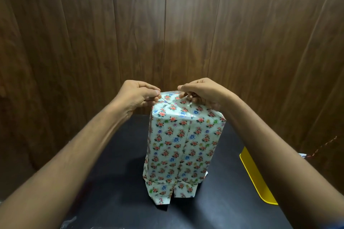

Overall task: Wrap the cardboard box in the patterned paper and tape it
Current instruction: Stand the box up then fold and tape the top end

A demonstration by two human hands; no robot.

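Both hands work at the top end of the box. The left hand (136,93) has its fingers curled and pinches the paper (183,147) at the top left corner. The right hand (200,90) is also curled, its fingertips (183,95) pressing and nipping a fold on the top face. Whether a strip of tape lies under either hand cannot be told.

The box (184,126) stands upright on one end, near the middle of the black table (115,182), fully covered in floral paper. A lengthwise seam runs down the side facing the person. At the bottom end, loose flaps (163,189) splay out onto the table, not yet closed.

Judgement on handling: the box appears light and stiff enough to hold its shape, but standing tall it is likely to tip under sideways pressure. The paper looks glossy, so probably slippery, and it creases and tears easily. Best held at the corners and edges, pressing straight down.

Surroundings: a yellow tray (255,174) lies at the right table edge, well apart from the box. A wooden panelled wall (167,24) stands behind. Nothing obstructs the hands.
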